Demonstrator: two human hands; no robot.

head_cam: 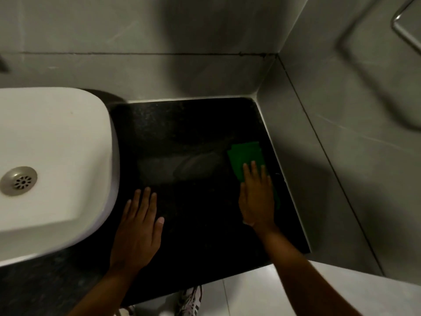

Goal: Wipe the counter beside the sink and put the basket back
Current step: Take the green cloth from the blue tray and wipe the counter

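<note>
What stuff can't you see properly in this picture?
Head view only:
- Basket: nowhere in frame.
- Green cloth: near part hidden under the right hand.
- Sink: cut off by the left edge.
- Shoe: cut by the bottom edge, partly behind the counter.

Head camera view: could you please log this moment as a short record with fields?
setting: black counter between a white sink and a grey tiled wall
left hand: left hand flat on the counter beside the sink, holding nothing
right hand: right hand pressing flat on a green cloth near the wall edge
cloth: flat, partly under the fingers
basket: not in view
sink: empty, drain visible
floor: light tiles, a shoe below the counter edge
</note>
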